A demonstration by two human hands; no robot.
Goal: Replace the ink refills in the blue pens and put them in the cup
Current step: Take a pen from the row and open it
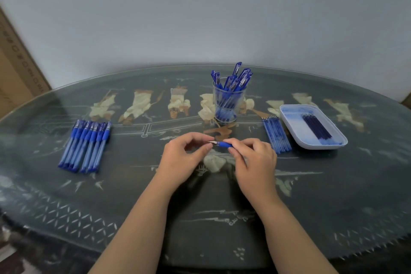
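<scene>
Pen (225, 145) mostly hidden in the right hand (255, 162)
In front of the cup (239, 101), the pen shows only blue grip and metal tip; the right hand covers its barrel. Whether the left hand (184, 155) touches the tip is unclear. Right of the cup, dark refills (315, 127) in the tray (295, 127) blur together, uncountable.
</scene>
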